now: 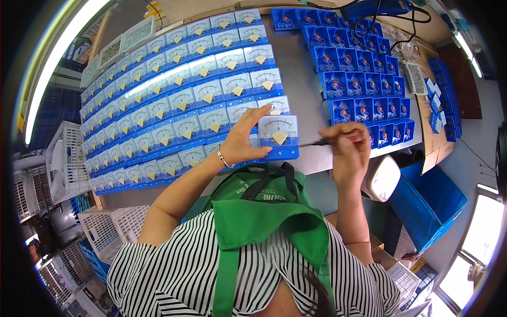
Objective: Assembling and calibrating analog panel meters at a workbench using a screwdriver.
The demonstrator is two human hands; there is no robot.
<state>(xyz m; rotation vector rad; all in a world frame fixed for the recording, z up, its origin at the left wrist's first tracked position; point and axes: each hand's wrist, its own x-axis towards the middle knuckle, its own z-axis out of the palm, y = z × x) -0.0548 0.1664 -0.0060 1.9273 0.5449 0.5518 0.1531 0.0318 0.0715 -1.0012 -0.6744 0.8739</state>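
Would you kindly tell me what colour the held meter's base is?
Blue, beneath a white dial face; the meter shows best in the head view.

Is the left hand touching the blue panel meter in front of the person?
Touching. The head view shows the left hand with its fingers wrapped on the left edge of the blue panel meter, no gap between them.
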